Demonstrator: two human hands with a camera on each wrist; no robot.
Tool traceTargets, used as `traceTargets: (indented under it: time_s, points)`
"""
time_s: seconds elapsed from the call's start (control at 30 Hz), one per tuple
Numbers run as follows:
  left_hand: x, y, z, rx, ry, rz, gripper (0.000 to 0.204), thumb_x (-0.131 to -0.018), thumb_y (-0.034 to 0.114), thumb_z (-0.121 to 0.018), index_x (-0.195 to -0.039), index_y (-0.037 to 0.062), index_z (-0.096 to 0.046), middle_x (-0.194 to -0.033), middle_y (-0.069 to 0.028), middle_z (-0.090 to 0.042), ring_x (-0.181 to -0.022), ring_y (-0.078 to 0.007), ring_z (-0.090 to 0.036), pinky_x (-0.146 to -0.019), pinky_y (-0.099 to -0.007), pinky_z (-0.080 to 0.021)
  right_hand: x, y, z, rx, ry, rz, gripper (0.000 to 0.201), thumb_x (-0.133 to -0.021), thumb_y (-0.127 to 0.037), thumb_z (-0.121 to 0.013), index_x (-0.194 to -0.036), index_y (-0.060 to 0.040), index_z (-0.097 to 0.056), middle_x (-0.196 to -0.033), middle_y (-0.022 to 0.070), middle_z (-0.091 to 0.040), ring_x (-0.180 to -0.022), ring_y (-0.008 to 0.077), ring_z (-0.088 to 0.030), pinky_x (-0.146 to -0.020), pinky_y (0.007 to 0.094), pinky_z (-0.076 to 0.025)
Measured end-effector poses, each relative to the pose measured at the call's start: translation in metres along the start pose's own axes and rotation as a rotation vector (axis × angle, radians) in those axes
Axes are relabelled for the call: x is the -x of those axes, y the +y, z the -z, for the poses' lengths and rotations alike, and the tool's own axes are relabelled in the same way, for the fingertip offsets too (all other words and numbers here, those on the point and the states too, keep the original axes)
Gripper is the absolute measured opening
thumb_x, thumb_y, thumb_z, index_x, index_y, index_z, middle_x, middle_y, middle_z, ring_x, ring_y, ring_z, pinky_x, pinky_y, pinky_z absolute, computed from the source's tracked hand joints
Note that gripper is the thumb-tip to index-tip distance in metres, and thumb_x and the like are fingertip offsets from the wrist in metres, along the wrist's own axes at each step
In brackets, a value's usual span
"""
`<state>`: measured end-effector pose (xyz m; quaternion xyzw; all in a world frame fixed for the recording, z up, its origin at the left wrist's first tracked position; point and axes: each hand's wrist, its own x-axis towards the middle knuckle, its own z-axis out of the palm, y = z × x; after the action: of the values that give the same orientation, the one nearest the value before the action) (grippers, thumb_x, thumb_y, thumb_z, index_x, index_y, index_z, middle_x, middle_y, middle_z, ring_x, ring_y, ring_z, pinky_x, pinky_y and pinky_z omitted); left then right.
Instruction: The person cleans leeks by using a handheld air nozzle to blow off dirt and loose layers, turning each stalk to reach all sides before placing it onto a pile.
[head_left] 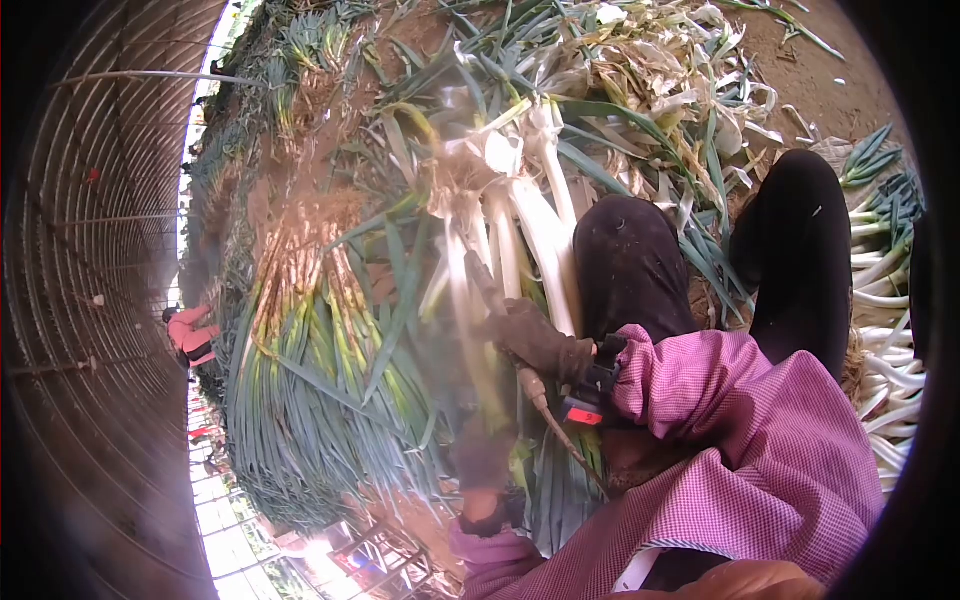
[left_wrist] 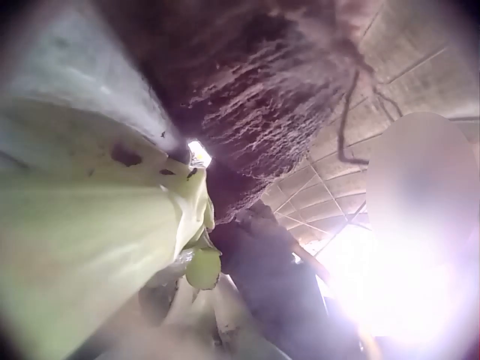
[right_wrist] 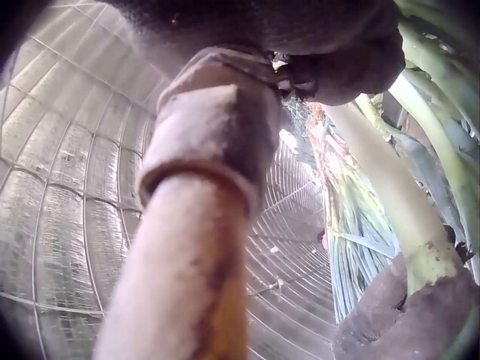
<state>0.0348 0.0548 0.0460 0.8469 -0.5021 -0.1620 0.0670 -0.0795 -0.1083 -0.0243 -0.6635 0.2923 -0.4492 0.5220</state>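
Observation:
My gloved right hand (head_left: 545, 340) grips an air blow gun whose narrow nozzle (head_left: 482, 283) points toward the stalks. A hose (right_wrist: 180, 262) runs back from the gun's fitting (right_wrist: 214, 135) in the right wrist view. Below it, my gloved left hand (right_wrist: 405, 319) holds a thick green onion (right_wrist: 397, 187) by its shaft, and the glove is blurred in the head view. Pale skin of a stalk (left_wrist: 97, 240) fills the left side of the left wrist view. Peeled white green onions (head_left: 540, 230) lie just beyond both hands.
To the left lies a big bundle of unpeeled green onions (head_left: 320, 370). Stripped husks (head_left: 660, 80) are heaped at the back, and peeled white stalks (head_left: 890, 380) lie at the right beyond my knees (head_left: 625, 260). Another person (head_left: 190, 335) is far off by the greenhouse wall (head_left: 110, 250).

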Motion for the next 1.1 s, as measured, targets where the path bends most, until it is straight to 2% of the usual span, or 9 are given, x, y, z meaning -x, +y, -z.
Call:
traceTargets:
  time_s: [0.13,0.23,0.3,0.33,0.43,0.53,0.9,1.03,1.1]
  points:
    - [0.000,-0.001,0.009,0.163,-0.015,-0.024,0.027,-0.068,0.015,-0.068,-0.089,-0.0004,-0.064,-0.068,-0.0075,-0.060,-0.060,-0.0131,-0.058,-0.054,-0.0305,-0.046,0.004,-0.004,0.002,-0.126,-0.025,-0.097,0.015,-0.081,-0.016,-0.056,-0.089,-0.0071,-0.065,-0.073,0.0103,-0.057,-0.066,0.0210,-0.058,-0.060,0.0339,-0.045]
    - [0.002,0.002,0.017,0.258,-0.001,0.012,0.022,-0.068,0.011,-0.066,-0.087,-0.0014,-0.064,-0.065,-0.0036,-0.056,-0.058,-0.0098,-0.054,-0.052,-0.0274,-0.044,0.001,0.007,-0.006,0.244,-0.016,0.053,0.030,-0.075,-0.006,-0.052,-0.097,-0.0183,-0.066,-0.090,0.0108,-0.062,-0.079,0.0298,-0.060,-0.070,0.0395,-0.047]
    - [0.008,0.019,0.033,0.338,-0.070,0.173,0.030,-0.070,0.020,-0.069,-0.090,-0.0008,-0.061,-0.079,-0.0123,-0.059,-0.072,-0.0219,-0.057,-0.063,-0.0332,-0.044,-0.002,-0.003,-0.002,0.028,0.012,-0.141,0.028,-0.076,-0.005,-0.051,-0.096,-0.0176,-0.066,-0.094,0.0124,-0.062,-0.081,0.0301,-0.061,-0.072,0.0383,-0.048]
    - [0.010,0.024,0.038,0.377,-0.104,0.252,0.035,-0.070,0.025,-0.070,-0.092,-0.0005,-0.060,-0.086,-0.0166,-0.060,-0.080,-0.0280,-0.059,-0.069,-0.0361,-0.044,-0.002,-0.005,-0.001,-0.029,0.024,-0.166,0.024,-0.077,-0.007,-0.053,-0.095,-0.0147,-0.066,-0.092,0.0118,-0.061,-0.080,0.0273,-0.060,-0.072,0.0365,-0.047]
    - [0.012,0.019,0.028,0.246,0.083,0.121,0.022,-0.066,0.012,-0.065,-0.083,-0.0017,-0.062,-0.066,-0.0062,-0.057,-0.058,-0.0125,-0.054,-0.053,-0.0292,-0.044,-0.003,-0.010,0.000,-0.105,0.049,-0.095,0.021,-0.079,-0.018,-0.063,-0.091,-0.0010,-0.064,-0.080,0.0072,-0.061,-0.074,0.0132,-0.057,-0.067,0.0289,-0.045]
    - [0.009,0.015,0.015,0.122,0.160,0.067,0.028,-0.064,0.018,-0.067,-0.084,-0.0022,-0.062,-0.067,-0.0108,-0.060,-0.060,-0.0171,-0.057,-0.056,-0.0329,-0.045,0.005,-0.022,0.002,-0.647,0.018,-0.557,0.024,-0.077,-0.021,-0.067,-0.087,0.0000,-0.061,-0.077,0.0030,-0.058,-0.074,0.0090,-0.053,-0.065,0.0266,-0.044]
    - [0.000,0.013,-0.010,-0.091,0.274,-0.121,0.038,-0.071,0.035,-0.069,-0.086,0.0007,-0.063,-0.068,-0.0170,-0.061,-0.060,-0.0291,-0.060,-0.057,-0.0377,-0.046,0.020,-0.007,-0.008,-0.408,0.002,-0.151,0.026,-0.075,-0.024,-0.057,-0.096,-0.0100,-0.064,-0.082,0.0158,-0.056,-0.075,0.0339,-0.056,-0.066,0.0408,-0.044]
    - [0.001,0.021,-0.010,0.024,0.174,-0.003,0.030,-0.068,0.020,-0.065,-0.092,0.0022,-0.061,-0.077,-0.0162,-0.061,-0.065,-0.0318,-0.060,-0.059,-0.0392,-0.047,0.019,0.012,-0.016,0.029,0.051,0.236,0.022,-0.076,-0.020,-0.054,-0.094,-0.0133,-0.065,-0.082,0.0171,-0.057,-0.073,0.0338,-0.057,-0.065,0.0423,-0.044]
    - [0.002,0.026,-0.008,0.028,0.160,-0.016,0.030,-0.068,0.020,-0.065,-0.092,0.0018,-0.061,-0.078,-0.0154,-0.062,-0.065,-0.0292,-0.060,-0.059,-0.0387,-0.047,0.018,0.017,-0.019,-0.004,0.014,0.129,0.023,-0.077,-0.017,-0.052,-0.095,-0.0143,-0.066,-0.082,0.0175,-0.057,-0.072,0.0331,-0.057,-0.065,0.0419,-0.044]
